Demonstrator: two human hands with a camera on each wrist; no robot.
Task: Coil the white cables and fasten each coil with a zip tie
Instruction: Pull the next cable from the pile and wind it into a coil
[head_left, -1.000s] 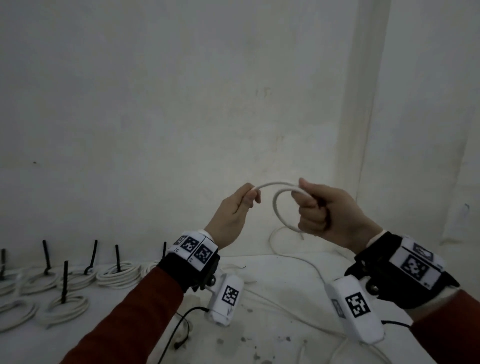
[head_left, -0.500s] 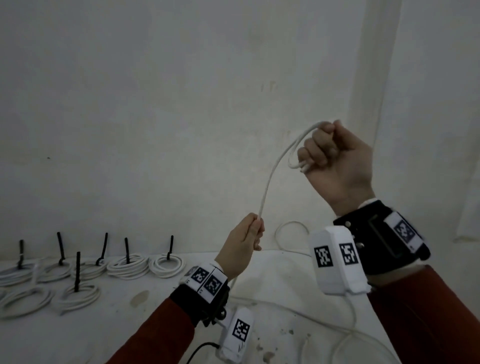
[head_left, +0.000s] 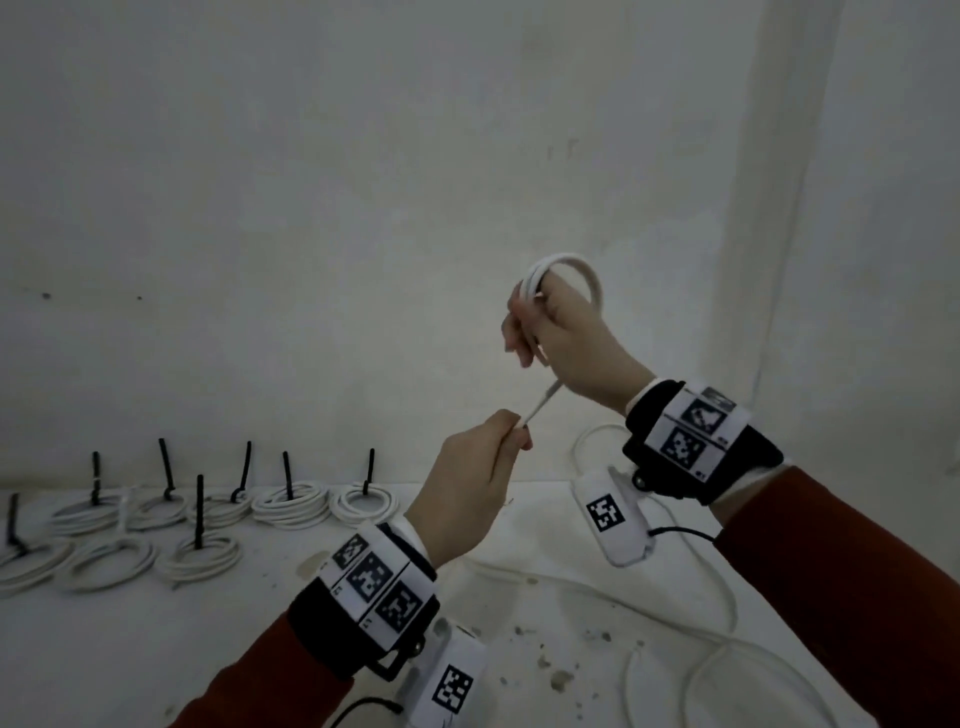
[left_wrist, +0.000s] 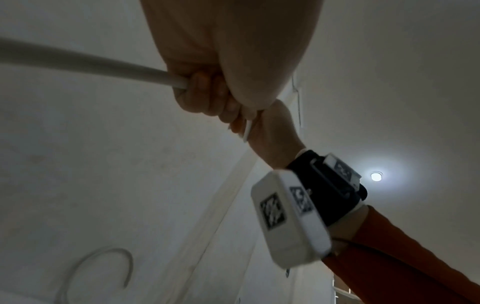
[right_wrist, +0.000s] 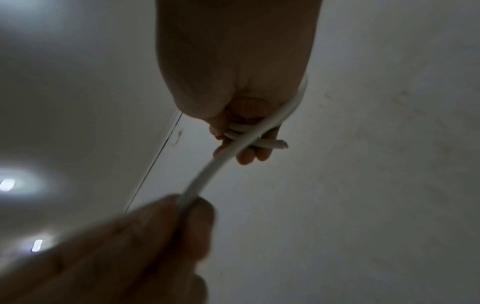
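Note:
A white cable (head_left: 569, 260) is looped round my right hand (head_left: 540, 332), which is raised before the wall and grips the loops. From that hand a short stretch of cable (head_left: 543, 408) runs down to my left hand (head_left: 511, 441), which pinches it. In the right wrist view the cable (right_wrist: 249, 135) crosses the fingers and its cut end (right_wrist: 281, 145) sticks out. In the left wrist view the cable (left_wrist: 91, 64) enters my left hand (left_wrist: 205, 92) from the left. The rest of the cable (head_left: 722, 592) trails over the table.
Several finished white coils (head_left: 291, 504), each with a black zip tie (head_left: 287, 475) standing upright, lie in rows at the back left of the white table (head_left: 156, 649). Loose cable curls on the table at lower right. A white wall stands close behind.
My right hand dropped from its raised position and turned, adding a loop of cable round itself. My left hand slid along the cable and stays just below the right hand.

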